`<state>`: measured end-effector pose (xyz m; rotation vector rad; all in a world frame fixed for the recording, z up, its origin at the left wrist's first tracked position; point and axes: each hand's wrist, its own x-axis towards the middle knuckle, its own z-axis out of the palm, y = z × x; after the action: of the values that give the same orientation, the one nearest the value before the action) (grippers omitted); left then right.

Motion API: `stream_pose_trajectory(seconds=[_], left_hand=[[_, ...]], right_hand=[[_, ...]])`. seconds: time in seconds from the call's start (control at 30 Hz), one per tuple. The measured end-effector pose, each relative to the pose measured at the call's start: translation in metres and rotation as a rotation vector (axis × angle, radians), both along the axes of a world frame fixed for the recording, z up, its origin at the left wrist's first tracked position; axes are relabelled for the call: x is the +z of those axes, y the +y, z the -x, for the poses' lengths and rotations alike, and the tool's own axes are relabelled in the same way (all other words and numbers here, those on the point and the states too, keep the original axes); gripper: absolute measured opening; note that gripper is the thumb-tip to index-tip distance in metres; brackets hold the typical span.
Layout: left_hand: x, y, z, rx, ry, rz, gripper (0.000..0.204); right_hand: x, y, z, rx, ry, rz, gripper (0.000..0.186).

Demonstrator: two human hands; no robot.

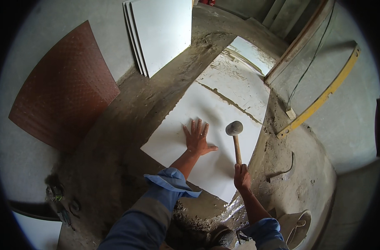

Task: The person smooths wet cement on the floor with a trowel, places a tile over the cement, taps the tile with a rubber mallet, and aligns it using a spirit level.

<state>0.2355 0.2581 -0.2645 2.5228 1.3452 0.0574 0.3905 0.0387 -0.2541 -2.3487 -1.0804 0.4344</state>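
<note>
Two hands work over a large white floor tile (pixel 206 125) lying on wet grey mortar (pixel 165 87). Spread wide, the left hand (pixel 197 139) presses palm-down and flat on the tile near its middle, fingers fanned apart. Curled shut, the right hand (pixel 242 176) wraps the lower end of a wooden handle; the rubber mallet (pixel 235 135) points away from the person, its grey head over the tile just right of the left hand's fingers. Whether the head touches the tile cannot be told. Beyond the mallet lie two more laid white tiles (pixel 235 79). Behind the right wrist sits a pale bucket (pixel 296 229) with a trowel in it. Far past the left hand, spare white tiles (pixel 160 33) lean against the wall, with a reddish-brown studded sheet (pixel 65 91) left of them.
</note>
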Motion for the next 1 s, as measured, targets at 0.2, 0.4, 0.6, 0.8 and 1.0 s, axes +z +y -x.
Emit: stream_pose_trajectory(seconds=[0.2,0.4,0.6,0.8,1.0], left_hand=[[0.0,-0.002,0.007,-0.004,-0.051,0.044,0.121],[-0.016,-0.002,-0.001,0.053,-0.171,-0.073,0.12],[-0.021,-0.008,-0.013,0.035,-0.018,-0.045,0.11],[-0.04,-0.014,-0.008,0.022,-0.081,-0.161,0.103],[-0.026,-0.013,-0.004,-0.055,0.015,-0.14,0.101]], right_hand=[[0.013,-0.025,-0.003,-0.06,-0.004,-0.046,0.041],[0.058,-0.083,-0.018,-0.242,-0.003,0.043,0.048],[0.038,-0.154,-0.056,-0.542,-0.183,0.101,0.052],[0.006,-0.212,-0.08,-1.05,0.415,-0.278,0.05],[-0.039,-0.274,-0.145,-0.921,0.12,0.147,0.052]])
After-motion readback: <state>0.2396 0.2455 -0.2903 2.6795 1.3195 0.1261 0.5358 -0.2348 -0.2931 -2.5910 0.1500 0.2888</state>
